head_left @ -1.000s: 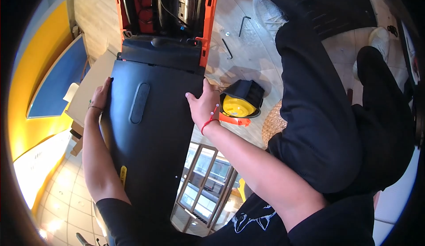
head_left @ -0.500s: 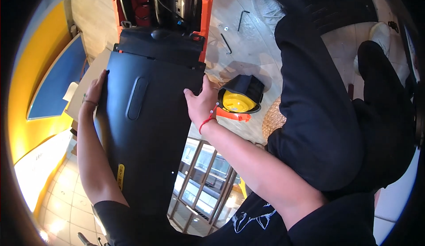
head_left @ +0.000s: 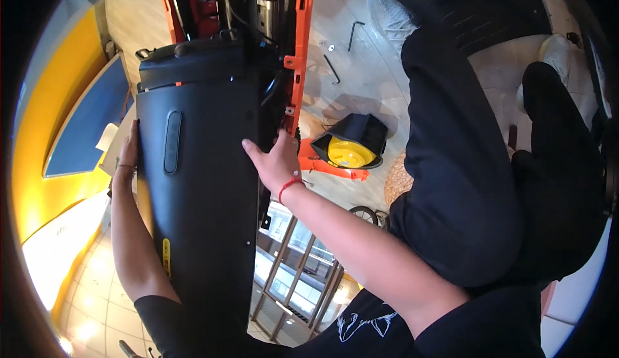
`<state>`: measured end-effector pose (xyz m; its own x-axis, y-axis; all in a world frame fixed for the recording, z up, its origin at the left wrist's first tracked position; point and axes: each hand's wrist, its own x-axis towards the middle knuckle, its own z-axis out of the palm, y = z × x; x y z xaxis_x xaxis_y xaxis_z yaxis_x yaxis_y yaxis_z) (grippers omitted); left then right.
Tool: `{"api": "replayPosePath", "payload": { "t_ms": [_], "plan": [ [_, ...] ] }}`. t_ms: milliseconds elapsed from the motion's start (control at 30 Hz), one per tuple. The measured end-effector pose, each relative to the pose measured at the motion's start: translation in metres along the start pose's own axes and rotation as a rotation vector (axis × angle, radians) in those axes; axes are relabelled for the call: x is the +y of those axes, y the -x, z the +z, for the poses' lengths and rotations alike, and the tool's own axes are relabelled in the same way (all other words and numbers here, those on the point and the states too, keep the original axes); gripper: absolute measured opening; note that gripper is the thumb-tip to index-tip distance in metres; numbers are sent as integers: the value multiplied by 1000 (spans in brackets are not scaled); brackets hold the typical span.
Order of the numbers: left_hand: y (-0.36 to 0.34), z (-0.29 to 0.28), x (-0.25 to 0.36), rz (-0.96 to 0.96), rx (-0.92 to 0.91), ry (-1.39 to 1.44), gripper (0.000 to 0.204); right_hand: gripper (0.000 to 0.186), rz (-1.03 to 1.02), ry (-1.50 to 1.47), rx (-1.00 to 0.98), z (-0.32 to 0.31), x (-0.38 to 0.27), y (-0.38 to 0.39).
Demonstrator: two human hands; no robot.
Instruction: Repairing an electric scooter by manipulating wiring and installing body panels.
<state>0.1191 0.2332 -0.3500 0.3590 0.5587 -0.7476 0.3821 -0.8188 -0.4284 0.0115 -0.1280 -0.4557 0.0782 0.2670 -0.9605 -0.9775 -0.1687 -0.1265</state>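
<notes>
A long black cover panel (head_left: 206,197) with a slot-shaped oval inset and a small yellow label lies in front of me. Its far end meets an orange-edged frame (head_left: 298,68) with dark tubes and metal parts inside. Along the panel's left edge my left hand (head_left: 127,148) is closed, fingers partly hidden behind it. My right hand (head_left: 276,161) grips the opposite edge, thumb over the top face, other fingers beside the orange frame and partly hidden. Between the panel's right edge and the frame a dark gap shows.
On the floor to the right lie two hex keys (head_left: 331,67), a small washer (head_left: 331,48) and a black-and-yellow part (head_left: 348,152) by an orange piece (head_left: 332,170). Another person's dark-trousered leg (head_left: 451,145) and shoe (head_left: 390,13) are close on the right.
The panel has shifted left and turned slightly, its far end coming away from the orange frame's right side. Both hands have moved left with it, and the gap beside the frame has opened.
</notes>
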Motion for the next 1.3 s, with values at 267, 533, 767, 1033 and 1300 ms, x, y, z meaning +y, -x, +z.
{"api": "replayPosePath", "payload": {
  "t_ms": [267,533,767,1033,1300],
  "plan": [
    [9,-16,-3,-129,-38,22,60,64,48,171,-262,-14,-23,-14],
    [6,18,10,-24,-166,-9,57,63,-8,208,-308,-8,42,-16],
    [-3,16,-3,92,-223,-23,57,62,49,163,-319,-20,41,-2],
    [0,16,9,-72,-256,-73,45,60,39,165,-302,-25,37,6],
    [-6,15,-7,57,-209,66,71,58,53,143,-347,-28,34,5]
  ]
}}
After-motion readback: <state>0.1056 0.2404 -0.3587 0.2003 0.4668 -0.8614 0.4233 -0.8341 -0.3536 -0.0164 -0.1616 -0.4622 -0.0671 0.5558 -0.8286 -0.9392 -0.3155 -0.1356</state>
